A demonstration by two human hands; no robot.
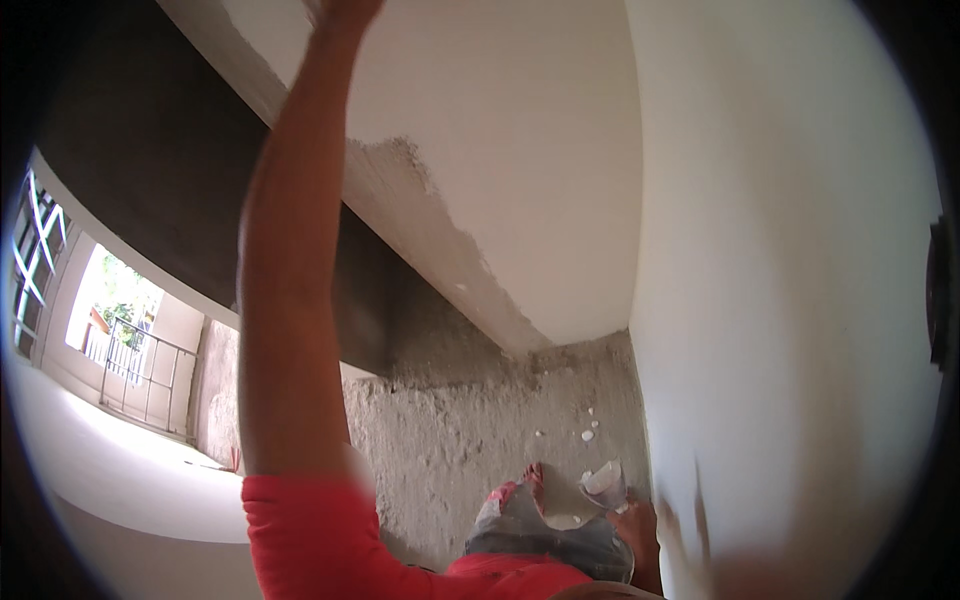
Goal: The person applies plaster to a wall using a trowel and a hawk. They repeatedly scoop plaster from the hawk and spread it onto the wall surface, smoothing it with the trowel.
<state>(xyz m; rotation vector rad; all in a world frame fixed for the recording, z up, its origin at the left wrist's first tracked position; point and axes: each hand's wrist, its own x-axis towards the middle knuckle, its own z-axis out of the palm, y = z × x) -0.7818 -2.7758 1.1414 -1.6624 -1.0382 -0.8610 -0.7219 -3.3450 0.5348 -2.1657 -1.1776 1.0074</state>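
We stand in a corner where two walls meet, and our left arm [290, 300] reaches straight up along the white plastered wall [540, 170]. The left hand [345, 10] is cut off by the top edge of the view, so we cannot tell whether it is open or gripping a tool. Down by our hip, the right hand [637, 525] closes around a small pale container [603, 482] smeared with white putty; the fingers wrap its lower side and it sits just beside the right-hand wall [780, 280].

We judge the container to be light but messy: its walls look thin and a little crumpled, so it would likely give under a hard squeeze, and the wet putty on it would make the rim slippery. A hold low around the body, as we have now, looks safest.

Below the smooth white coat, the rough grey base [470, 420] is bare, with white drips [588, 434] spotted on it. A window with railing [130, 350] shows at far left
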